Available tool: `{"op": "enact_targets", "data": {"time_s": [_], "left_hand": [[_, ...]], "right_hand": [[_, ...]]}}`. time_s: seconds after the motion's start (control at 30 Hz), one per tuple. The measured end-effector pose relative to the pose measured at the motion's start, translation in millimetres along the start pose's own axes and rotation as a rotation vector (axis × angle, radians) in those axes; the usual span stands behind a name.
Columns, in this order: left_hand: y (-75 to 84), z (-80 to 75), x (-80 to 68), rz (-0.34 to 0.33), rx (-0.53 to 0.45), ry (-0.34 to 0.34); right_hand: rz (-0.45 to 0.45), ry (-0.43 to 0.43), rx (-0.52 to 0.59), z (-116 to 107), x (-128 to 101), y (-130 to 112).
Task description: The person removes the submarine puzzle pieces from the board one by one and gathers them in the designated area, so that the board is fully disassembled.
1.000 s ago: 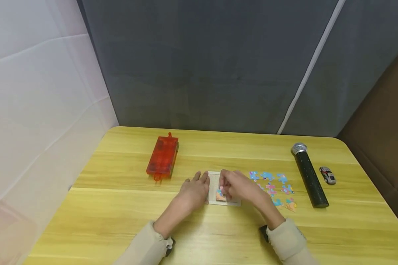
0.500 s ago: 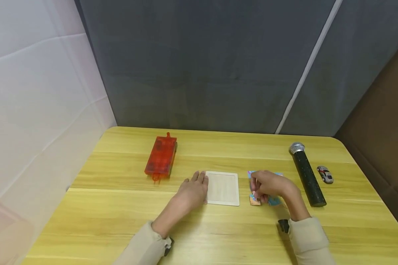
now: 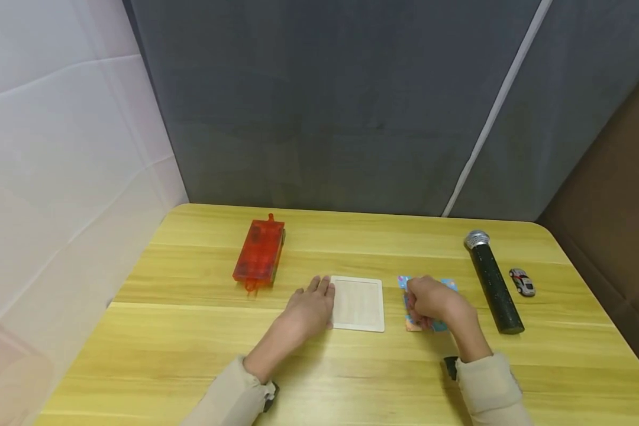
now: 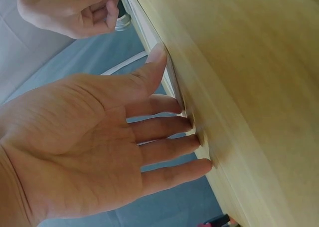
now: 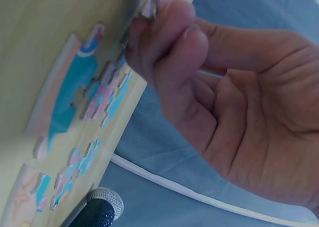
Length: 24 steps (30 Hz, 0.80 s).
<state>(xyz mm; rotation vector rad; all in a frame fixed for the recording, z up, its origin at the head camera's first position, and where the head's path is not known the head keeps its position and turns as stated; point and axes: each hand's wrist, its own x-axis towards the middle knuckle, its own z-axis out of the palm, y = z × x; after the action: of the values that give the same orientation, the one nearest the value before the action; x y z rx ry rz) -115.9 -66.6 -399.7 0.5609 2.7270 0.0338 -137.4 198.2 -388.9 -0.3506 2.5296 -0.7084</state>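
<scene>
Two hands on the worktop (image 3: 191, 367): left hand (image 3: 310, 307) flat, fingers straight, against the puzzle tray (image 3: 358, 303); right hand (image 3: 431, 302) curled, pinching a puzzle piece (image 3: 411, 322) among loose pieces (image 5: 75, 87).

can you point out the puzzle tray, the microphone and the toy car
puzzle tray (image 3: 358, 303), head view, on the bare middle of its recessed panel
microphone (image 3: 494, 287), head view, midway along its black handle
toy car (image 3: 522, 281), head view, on its roof

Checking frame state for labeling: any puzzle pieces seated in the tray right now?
No, the tray shows only its bare pale recess in the head view, and the pieces lie on the table to its right by the right hand.
</scene>
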Motion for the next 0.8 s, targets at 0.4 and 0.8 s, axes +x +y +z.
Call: {"op": "enact_targets", "data": {"time_s": [0.4, 0.8], "left_hand": [[5.0, 0.8, 2.5, -0.009, 0.032, 0.001], [4.9, -1.2, 0.0, 0.015, -0.001, -0.003]], "right_hand": [[0.128, 0.065, -0.152, 11, -4, -15], [-0.308, 0.632, -0.379, -7, -31, -24]]}}
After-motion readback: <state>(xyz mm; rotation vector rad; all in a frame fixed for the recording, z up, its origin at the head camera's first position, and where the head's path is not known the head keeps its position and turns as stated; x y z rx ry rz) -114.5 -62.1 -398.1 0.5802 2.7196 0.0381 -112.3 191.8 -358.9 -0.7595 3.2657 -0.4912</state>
